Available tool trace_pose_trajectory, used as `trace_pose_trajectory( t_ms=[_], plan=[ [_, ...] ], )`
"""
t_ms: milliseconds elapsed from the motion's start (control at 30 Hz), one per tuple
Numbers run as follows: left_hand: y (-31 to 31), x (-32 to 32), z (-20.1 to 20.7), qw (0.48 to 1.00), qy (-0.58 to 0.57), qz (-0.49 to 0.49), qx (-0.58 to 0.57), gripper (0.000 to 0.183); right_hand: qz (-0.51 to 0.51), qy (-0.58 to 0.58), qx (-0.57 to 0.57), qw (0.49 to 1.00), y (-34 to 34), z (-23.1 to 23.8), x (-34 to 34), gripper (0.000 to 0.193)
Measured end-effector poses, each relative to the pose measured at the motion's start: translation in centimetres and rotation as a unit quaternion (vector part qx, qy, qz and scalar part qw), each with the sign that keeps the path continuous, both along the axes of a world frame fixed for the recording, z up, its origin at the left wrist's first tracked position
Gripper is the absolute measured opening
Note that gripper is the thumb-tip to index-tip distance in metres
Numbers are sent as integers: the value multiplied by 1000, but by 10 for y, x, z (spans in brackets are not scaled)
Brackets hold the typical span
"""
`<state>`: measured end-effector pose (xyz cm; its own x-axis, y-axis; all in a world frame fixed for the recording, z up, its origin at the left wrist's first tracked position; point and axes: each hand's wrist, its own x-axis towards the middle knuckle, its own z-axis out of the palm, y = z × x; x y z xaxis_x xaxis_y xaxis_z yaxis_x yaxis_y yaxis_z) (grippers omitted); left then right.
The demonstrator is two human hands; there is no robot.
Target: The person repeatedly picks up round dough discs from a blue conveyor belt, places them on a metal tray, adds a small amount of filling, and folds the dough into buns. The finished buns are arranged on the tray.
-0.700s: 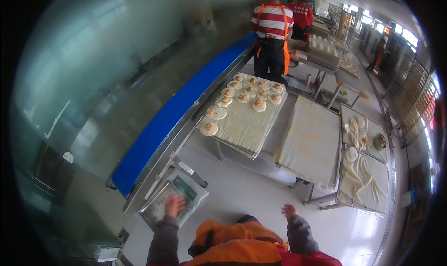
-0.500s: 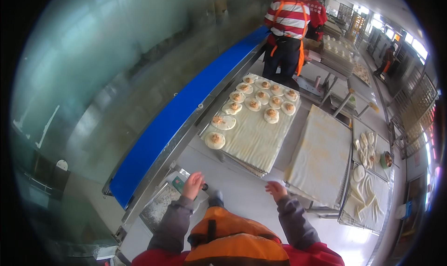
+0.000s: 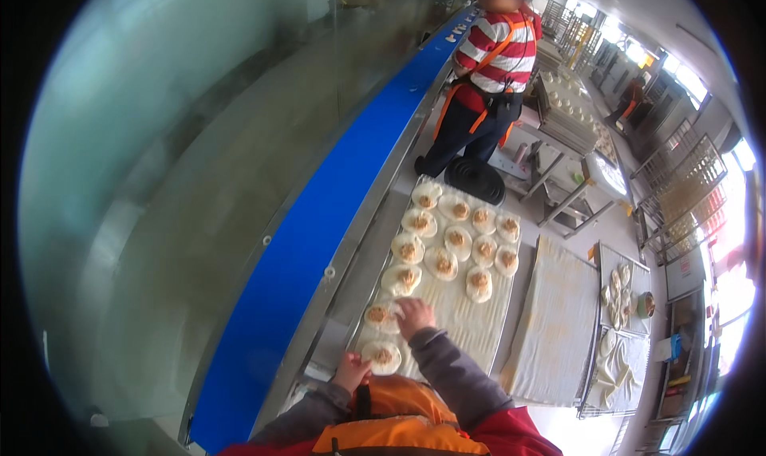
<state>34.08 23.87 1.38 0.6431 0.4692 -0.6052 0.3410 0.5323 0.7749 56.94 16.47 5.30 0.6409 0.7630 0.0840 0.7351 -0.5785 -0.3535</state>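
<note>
Flat white dough rounds, each with a mound of orange-brown filling in the middle, lie on a cloth-covered tray [image 3: 447,328] in front of me. My left hand [image 3: 351,371] is closed at the left edge of the nearest dough round [image 3: 383,359], fingertips pinching its rim. Just beyond, my right hand [image 3: 416,317] has its curled fingers on the right edge of the second dough round [image 3: 381,317]. Several more filled rounds [image 3: 441,262] sit in rows toward the tray's far end. The undersides of both hands' fingers are hidden.
A long blue conveyor belt [image 3: 319,209] runs along my left, with small pale pieces at its far end. Right of the tray stands another cloth-covered tray [image 3: 554,320], then trays with dough strips [image 3: 618,296]. A co-worker [image 3: 495,65] in a striped top stands ahead beside the belt.
Both hands, earlier apart and free in front of me, have come to the two nearest dough rounds. My view has moved closer to the tray. The co-worker has turned toward the belt.
</note>
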Motion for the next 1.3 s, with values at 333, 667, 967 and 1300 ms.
trace_pose_trajectory(
  t_ms=[333,667,967,1300],
  plan=[
    [16,26,1,896,29,-239,373,49,78,15,-82,994,55,40,-5,36],
    [19,57,52,851,-61,-208,478,29,199,-7,-184,962,51,34,5,42],
    [18,53,48,830,-70,-315,454,35,213,71,-107,969,33,38,4,42],
    [89,42,94,943,-119,-308,-48,30,-156,478,190,843,-3,47,32,41]
  ],
)
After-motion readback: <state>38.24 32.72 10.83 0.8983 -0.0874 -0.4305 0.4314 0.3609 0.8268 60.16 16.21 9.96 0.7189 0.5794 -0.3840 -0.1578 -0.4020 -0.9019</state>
